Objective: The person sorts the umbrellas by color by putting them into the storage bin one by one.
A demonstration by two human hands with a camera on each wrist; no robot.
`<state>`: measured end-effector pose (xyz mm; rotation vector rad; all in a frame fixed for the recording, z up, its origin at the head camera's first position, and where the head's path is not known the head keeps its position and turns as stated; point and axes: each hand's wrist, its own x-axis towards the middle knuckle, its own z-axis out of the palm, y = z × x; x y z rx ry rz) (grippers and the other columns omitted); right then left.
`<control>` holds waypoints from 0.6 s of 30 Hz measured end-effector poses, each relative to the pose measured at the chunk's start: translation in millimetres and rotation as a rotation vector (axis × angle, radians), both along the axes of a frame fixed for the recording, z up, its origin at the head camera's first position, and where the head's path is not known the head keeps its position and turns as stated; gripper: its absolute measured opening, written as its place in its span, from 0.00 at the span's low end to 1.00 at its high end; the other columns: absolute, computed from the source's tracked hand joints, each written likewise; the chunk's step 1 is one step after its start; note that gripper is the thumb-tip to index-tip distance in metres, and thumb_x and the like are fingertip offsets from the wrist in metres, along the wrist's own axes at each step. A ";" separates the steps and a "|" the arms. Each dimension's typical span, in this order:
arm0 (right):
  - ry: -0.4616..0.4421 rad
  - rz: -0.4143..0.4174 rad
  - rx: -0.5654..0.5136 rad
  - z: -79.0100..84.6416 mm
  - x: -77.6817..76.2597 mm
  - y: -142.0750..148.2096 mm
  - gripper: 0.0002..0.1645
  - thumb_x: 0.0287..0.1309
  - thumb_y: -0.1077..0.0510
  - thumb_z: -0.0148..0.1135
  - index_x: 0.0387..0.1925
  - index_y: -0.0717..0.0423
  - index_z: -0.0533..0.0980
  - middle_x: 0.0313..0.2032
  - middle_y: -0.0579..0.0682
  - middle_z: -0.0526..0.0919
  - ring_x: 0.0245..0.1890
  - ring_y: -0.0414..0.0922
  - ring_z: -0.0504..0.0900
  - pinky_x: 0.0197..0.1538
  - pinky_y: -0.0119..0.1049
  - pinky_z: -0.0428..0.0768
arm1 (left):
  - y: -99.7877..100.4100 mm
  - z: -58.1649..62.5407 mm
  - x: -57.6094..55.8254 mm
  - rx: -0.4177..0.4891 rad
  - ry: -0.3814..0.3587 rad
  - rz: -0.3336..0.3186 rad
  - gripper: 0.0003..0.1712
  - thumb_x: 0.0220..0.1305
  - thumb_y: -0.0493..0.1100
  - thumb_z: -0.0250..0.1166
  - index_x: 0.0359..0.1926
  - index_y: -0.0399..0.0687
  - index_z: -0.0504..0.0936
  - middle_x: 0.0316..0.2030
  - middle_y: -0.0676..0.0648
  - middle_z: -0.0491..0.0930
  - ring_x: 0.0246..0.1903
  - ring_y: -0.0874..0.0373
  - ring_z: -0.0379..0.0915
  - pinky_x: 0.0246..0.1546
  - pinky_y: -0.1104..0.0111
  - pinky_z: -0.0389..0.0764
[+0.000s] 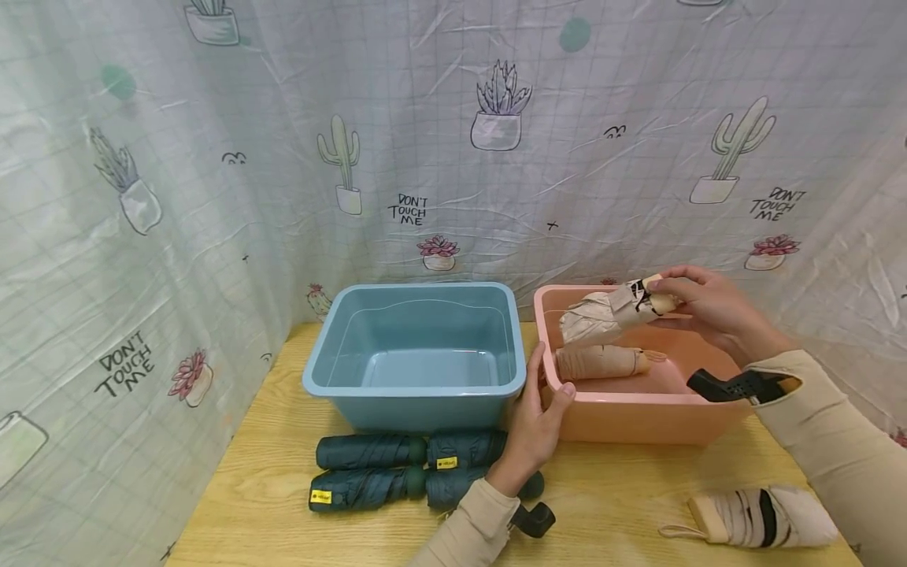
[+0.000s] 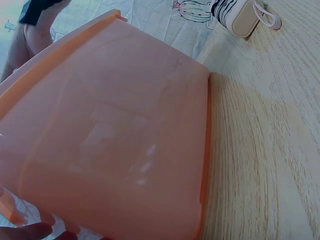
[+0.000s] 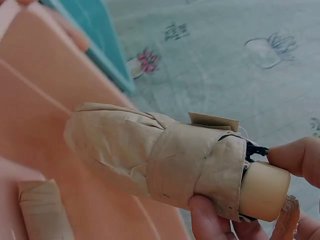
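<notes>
My right hand point(image 1: 716, 311) grips a folded beige umbrella point(image 3: 170, 160) by its handle end, tilted over the pink basin point(image 1: 638, 399). Its cream handle and a bit of black frame show between thumb and fingers in the right wrist view. Inside the basin lies another beige umbrella point(image 1: 598, 362), along the left side. My left hand point(image 1: 531, 429) holds the basin's left front corner, thumb over the rim and fingers along the outer wall. In the left wrist view the basin's side point(image 2: 125, 125) fills most of the picture, with fingertips point(image 2: 30, 231) low at the left.
Left of the pink basin stands a blue basin point(image 1: 418, 391). Several dark green folded umbrellas point(image 1: 364, 488) lie in front of it, partly behind my left forearm. A white-and-beige umbrella with a black band point(image 1: 765, 517) lies at the front right. A patterned curtain point(image 1: 425, 157) hangs behind.
</notes>
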<state>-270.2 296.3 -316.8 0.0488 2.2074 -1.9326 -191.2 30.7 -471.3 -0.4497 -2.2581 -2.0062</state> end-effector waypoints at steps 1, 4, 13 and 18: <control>-0.002 0.002 0.036 -1.6 -3.4 -2.9 0.13 0.70 0.48 0.63 0.50 0.46 0.73 0.44 0.40 0.76 0.39 0.37 0.84 0.44 0.36 0.87 | -0.2 -0.1 -0.1 -0.003 0.003 -0.001 0.42 0.73 0.61 0.56 0.80 0.77 0.47 0.76 0.55 0.61 0.73 0.54 0.64 0.71 0.45 0.67; -0.002 0.010 0.145 -6.9 -12.5 -9.8 0.20 0.71 0.45 0.62 0.55 0.51 0.70 0.46 0.43 0.75 0.39 0.36 0.84 0.46 0.38 0.87 | -0.4 -0.3 -0.4 -0.012 0.005 -0.003 0.42 0.73 0.62 0.56 0.80 0.77 0.46 0.77 0.55 0.60 0.73 0.53 0.64 0.70 0.44 0.67; -0.079 0.123 0.280 -25.7 -32.0 -17.5 0.28 0.74 0.45 0.58 0.62 0.59 0.65 0.47 0.49 0.76 0.42 0.42 0.84 0.50 0.40 0.86 | -0.4 -0.3 0.3 0.001 -0.001 0.004 0.41 0.72 0.62 0.56 0.80 0.78 0.48 0.77 0.54 0.59 0.73 0.55 0.62 0.72 0.47 0.66; -0.071 0.198 0.322 -31.9 -37.8 -22.5 0.28 0.75 0.45 0.56 0.62 0.62 0.65 0.46 0.48 0.77 0.44 0.43 0.83 0.51 0.41 0.85 | 0.5 -1.0 0.0 -0.003 0.003 0.006 0.41 0.72 0.61 0.57 0.80 0.78 0.48 0.77 0.54 0.59 0.73 0.55 0.63 0.71 0.45 0.67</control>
